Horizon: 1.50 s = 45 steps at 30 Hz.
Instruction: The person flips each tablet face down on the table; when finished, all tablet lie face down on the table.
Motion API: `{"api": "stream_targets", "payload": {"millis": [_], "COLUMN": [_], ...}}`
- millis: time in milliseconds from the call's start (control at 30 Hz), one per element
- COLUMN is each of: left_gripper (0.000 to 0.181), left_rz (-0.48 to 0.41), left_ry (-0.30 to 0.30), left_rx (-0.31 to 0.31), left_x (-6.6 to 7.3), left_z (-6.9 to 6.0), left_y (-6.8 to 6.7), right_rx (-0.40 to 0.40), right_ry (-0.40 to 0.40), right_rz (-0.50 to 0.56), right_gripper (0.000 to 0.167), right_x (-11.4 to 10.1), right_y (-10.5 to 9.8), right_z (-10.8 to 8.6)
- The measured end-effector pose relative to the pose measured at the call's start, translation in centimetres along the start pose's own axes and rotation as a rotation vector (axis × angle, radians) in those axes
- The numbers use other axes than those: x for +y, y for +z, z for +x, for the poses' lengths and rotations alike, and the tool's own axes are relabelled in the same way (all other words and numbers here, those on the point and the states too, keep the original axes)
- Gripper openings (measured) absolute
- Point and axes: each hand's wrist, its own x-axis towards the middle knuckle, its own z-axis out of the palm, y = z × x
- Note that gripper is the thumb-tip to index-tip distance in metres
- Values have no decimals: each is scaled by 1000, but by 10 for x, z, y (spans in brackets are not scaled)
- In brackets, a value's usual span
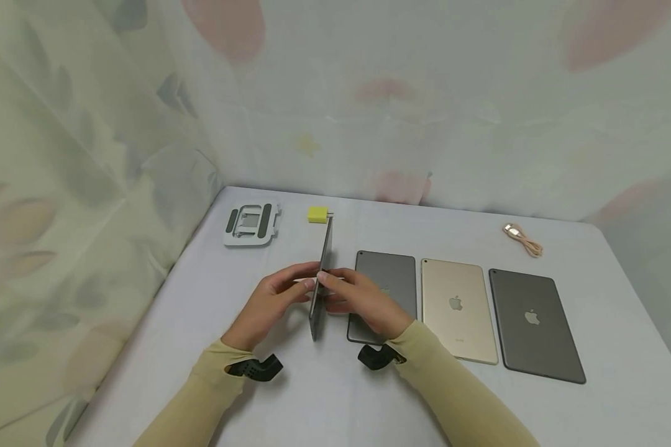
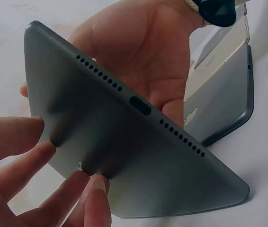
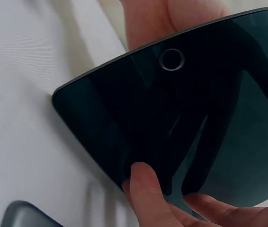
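Observation:
A dark grey tablet (image 1: pixel 324 248) stands upright on its long edge between the two hands, seen nearly edge-on in the head view. My left hand (image 1: pixel 271 301) touches its grey back (image 2: pixel 148 161) with the fingertips; the speaker holes and charging port show along the short edge. From the other side my right hand (image 1: pixel 369 301) rests thumb and fingers on the black screen (image 3: pixel 101 118), where a round home button (image 3: pixel 172 59) shows. Neither set of fingers plainly wraps the tablet. Another dark grey tablet (image 1: pixel 388 261) lies flat, partly under the right hand.
To the right lie a gold tablet (image 1: pixel 458 329) and a further dark grey tablet (image 1: pixel 537 347), both backs up. A white folding stand (image 1: pixel 265 233) sits back left, beside a yellow charger plug (image 1: pixel 317 215). A coiled pink cable (image 1: pixel 525 240) lies back right on the white table (image 1: pixel 609 323).

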Motion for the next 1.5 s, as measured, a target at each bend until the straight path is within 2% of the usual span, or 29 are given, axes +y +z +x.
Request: {"api": "stream_targets", "payload": {"millis": [467, 767, 1000, 1167, 1400, 1500], "left_gripper": [38, 45, 53, 52, 56, 56], "left_rz": [22, 40, 50, 64, 41, 31], "left_ry": [-35, -60, -86, -94, -155, -160], "left_rx": [-17, -27, -34, -27, -25, -20], "left_x": [1, -2, -5, -7, -11, -13], "left_z": [2, 6, 8, 9, 9, 7], "left_y": [1, 0, 2, 2, 1, 0], "right_rx": [8, 19, -9, 5, 17, 26], "right_ry": [-57, -103, -105, -120, -154, -152], "right_rz": [-4, -9, 11, -5, -46, -64], "right_gripper": [68, 66, 64, 57, 51, 50], "right_x": [-16, -22, -20, -20, -15, -11], "right_y": [-6, -13, -22, -29, -39, -42], "right_z": [-8, -16, -25, -30, -38, -40]}}
